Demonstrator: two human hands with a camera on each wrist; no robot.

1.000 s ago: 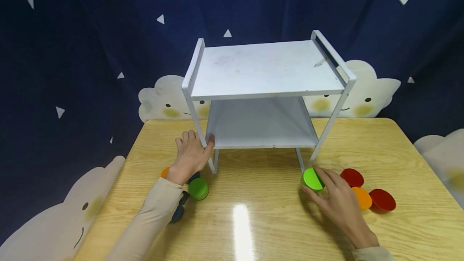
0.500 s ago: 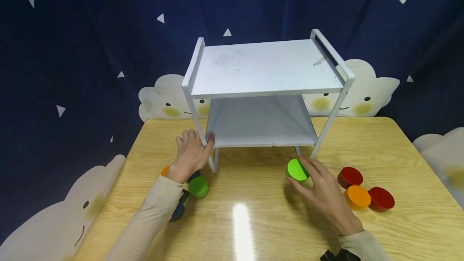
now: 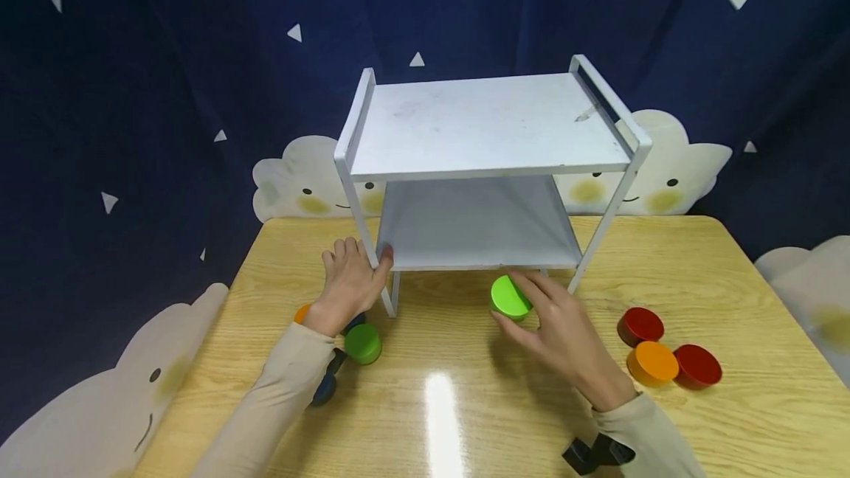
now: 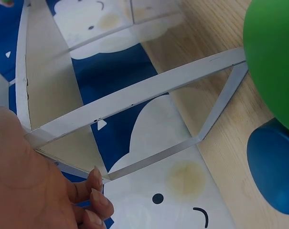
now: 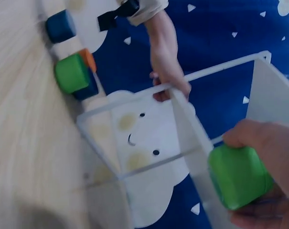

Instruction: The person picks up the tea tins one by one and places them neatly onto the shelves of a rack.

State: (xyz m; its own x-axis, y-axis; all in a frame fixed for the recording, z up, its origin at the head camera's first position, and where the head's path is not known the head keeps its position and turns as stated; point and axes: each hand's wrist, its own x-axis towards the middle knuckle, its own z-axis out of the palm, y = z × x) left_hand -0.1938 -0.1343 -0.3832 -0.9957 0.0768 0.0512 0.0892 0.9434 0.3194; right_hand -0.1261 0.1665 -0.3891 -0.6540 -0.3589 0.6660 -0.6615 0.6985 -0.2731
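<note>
My right hand [image 3: 554,319] pinches a short bright green cylinder [image 3: 510,297] between thumb and fingers, held just in front of the lower shelf's front edge. In the right wrist view the green cylinder [image 5: 240,176] shows a smooth, rounded face. A white two-tier shelf rack [image 3: 485,127] stands at the middle of the table. With its thumb on the lower shelf's front left corner and fingers around the post, my left hand [image 3: 348,286] grips the rack. The left wrist view shows the rack's side frame [image 4: 134,98] beside the left hand [image 4: 34,176].
Near my left forearm lie a darker green cylinder [image 3: 363,344], a blue one [image 3: 324,389] and a partly hidden orange one [image 3: 302,313]. On the right sit two red cylinders [image 3: 640,326] and an orange one [image 3: 654,364]. Behind the wooden table [image 3: 671,264] hangs a dark blue curtain [image 3: 199,57].
My right hand has carried the bright green cylinder leftward and slightly up, from beside the rack's right leg to before the lower shelf. The left hand and rack stay put.
</note>
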